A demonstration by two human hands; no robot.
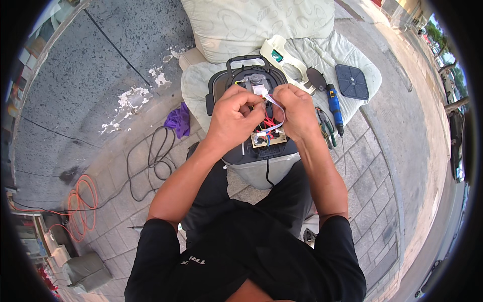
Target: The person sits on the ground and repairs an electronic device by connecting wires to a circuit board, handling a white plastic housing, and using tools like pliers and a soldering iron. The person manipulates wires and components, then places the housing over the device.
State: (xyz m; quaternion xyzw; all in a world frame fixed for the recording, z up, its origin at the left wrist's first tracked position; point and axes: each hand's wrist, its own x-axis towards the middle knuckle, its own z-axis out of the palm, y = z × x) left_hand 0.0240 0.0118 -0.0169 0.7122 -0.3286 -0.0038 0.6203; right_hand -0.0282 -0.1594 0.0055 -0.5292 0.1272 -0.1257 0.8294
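An opened black appliance (pixel 217 90) with a raised handle sits between my knees, its inside parts exposed. Over it, my left hand (pixel 235 118) is closed in a pinch; what lies between its fingertips is too small to make out. My right hand (pixel 296 108) is closed at a pale ribbon cable (pixel 283 120), which curves from near a white connector (pixel 260 90) down to a circuit board (pixel 269 138). Red wires (pixel 269 122) bunch between the hands, above the board. My fingers partly hide the middle of the appliance.
A blue-and-black power screwdriver (pixel 334 108), pliers (pixel 328 132), a dark square cover (pixel 351 81) and a cream plastic frame (pixel 294 63) lie to the right. Behind is a patterned cushion (pixel 261 25). Left are a purple cloth (pixel 177 121), a black cord (pixel 132 176) and an orange cable (pixel 80 206).
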